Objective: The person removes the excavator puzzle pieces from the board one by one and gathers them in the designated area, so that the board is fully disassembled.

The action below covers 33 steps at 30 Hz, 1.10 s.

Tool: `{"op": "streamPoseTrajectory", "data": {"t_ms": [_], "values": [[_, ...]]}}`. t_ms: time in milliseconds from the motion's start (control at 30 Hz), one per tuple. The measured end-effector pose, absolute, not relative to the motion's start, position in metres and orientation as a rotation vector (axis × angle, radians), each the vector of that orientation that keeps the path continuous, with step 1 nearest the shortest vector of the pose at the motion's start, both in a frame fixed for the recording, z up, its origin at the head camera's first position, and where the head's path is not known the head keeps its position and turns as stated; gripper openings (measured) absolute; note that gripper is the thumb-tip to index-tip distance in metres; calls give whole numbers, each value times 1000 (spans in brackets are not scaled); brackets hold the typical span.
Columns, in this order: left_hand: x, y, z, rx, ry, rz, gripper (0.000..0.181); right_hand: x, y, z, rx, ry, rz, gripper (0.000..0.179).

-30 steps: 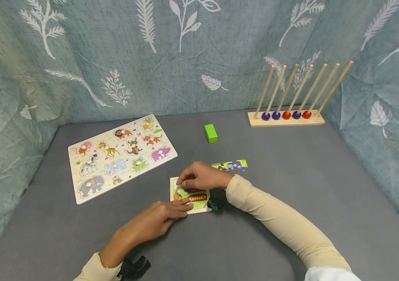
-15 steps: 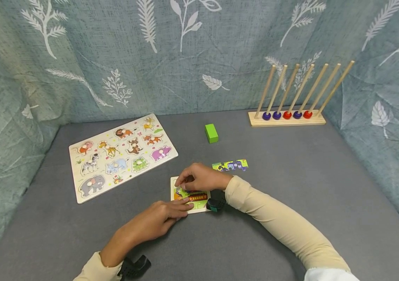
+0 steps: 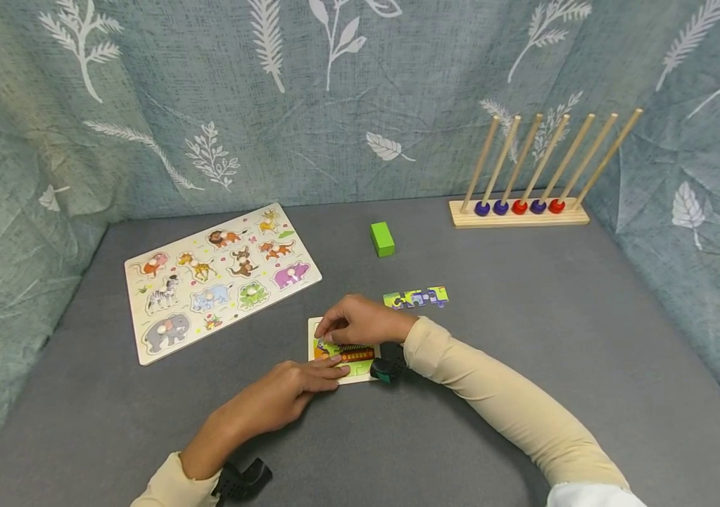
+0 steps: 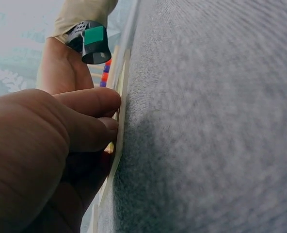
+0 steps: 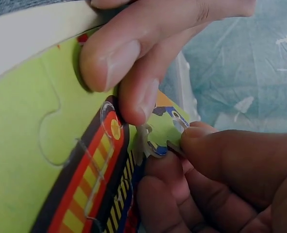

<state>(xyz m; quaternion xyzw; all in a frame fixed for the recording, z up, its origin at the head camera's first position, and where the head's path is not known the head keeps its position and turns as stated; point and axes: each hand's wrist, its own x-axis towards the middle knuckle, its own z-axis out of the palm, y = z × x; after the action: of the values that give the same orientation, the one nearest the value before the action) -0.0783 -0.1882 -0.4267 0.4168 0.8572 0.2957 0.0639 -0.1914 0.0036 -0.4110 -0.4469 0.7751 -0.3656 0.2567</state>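
Note:
A small jigsaw puzzle in a pale wooden frame (image 3: 360,379) lies mid-table, printed with a red, yellow and black vehicle on green. My left hand (image 3: 283,393) rests its straightened fingers on the frame's near left part, and in the right wrist view those fingers (image 5: 117,63) press the picture. Over the frame's far left part, my right hand (image 3: 364,321) pinches a green and blue jigsaw piece (image 5: 168,130) between thumb and fingers, its edge tilted up from the picture. The right hand hides the frame's far side in the head view.
Several loose jigsaw pieces (image 3: 415,298) lie beyond the right wrist. A green block (image 3: 382,239) stands farther back. An animal peg puzzle board (image 3: 220,282) lies at left, and a wooden peg stand (image 3: 518,220) with blue and red beads is at back right, before a leafy curtain (image 3: 309,155).
My right hand and the frame have barely shifted; its fingers have edged slightly left. The left hand stays on the frame.

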Motion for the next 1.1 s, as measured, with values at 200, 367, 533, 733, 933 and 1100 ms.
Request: {"op": "streamPoseTrajectory", "data": {"t_ms": [200,367,533,733,933,1100], "values": [[-78,-188,-426,1261,2590,890,37,-191,3,-411,-1203,2112,-985,17],[-78,-187,-424,1240,2581,893,30,-190,3,-412,-1201,2124,-986,18],[-78,-186,-423,1251,2589,885,29,-190,5,-412,-1193,2120,-1012,18],[-77,-185,-423,1249,2587,885,29,-191,8,-407,-1136,2123,-1095,19],[-76,-184,-423,1263,2613,847,29,-195,17,-403,-1135,2118,-1128,20],[-77,-185,-423,1302,2629,865,31,-198,26,-400,-1115,2153,-1122,19]]}}
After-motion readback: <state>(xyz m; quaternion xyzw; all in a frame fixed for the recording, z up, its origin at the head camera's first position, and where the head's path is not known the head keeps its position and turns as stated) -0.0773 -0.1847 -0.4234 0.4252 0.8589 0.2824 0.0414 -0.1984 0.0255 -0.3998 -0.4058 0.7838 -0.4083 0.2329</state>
